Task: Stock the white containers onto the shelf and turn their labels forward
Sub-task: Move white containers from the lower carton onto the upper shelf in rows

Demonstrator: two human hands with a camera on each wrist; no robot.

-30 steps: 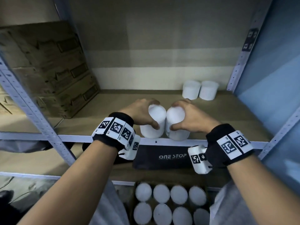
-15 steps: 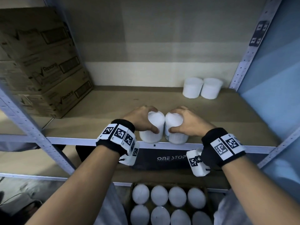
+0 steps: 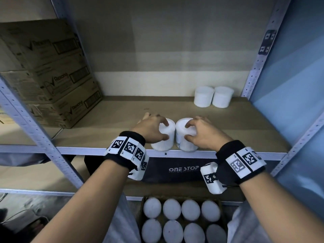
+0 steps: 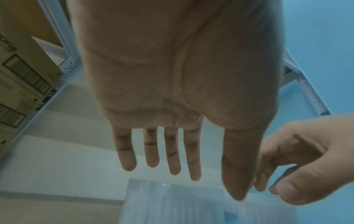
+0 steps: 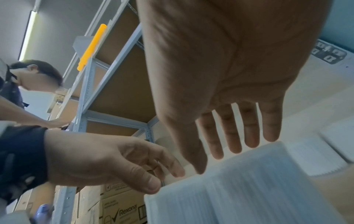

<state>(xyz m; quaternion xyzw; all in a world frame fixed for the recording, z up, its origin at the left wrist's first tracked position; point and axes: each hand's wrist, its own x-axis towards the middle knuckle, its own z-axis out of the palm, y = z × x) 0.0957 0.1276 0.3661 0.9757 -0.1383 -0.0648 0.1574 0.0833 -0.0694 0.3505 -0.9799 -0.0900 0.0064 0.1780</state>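
Observation:
Two white ribbed containers stand upright side by side at the front edge of the shelf (image 3: 105,137). My left hand (image 3: 158,129) hovers over the left container (image 3: 163,144), fingertips and thumb only lightly on its lid. Over the right container (image 3: 184,143) my right hand (image 3: 192,132) lies the same way. In the left wrist view my left hand (image 4: 206,184) has straight fingers above its container (image 4: 172,204). The right wrist view shows my right hand (image 5: 220,160) spread above its container (image 5: 239,189). No label is readable.
Two more white containers (image 3: 204,96) (image 3: 222,97) stand at the shelf's back right. Stacked cardboard boxes (image 3: 52,76) fill the left end. Below, a black bag (image 3: 175,169) lies on the lower shelf, and a carton of several white containers (image 3: 180,220) sits in front. Another person (image 5: 34,75) stands nearby.
The two containers went from tilted in my grip to standing upright on the shelf edge. Both hands loosened, their fingers straightening up off the containers' sides.

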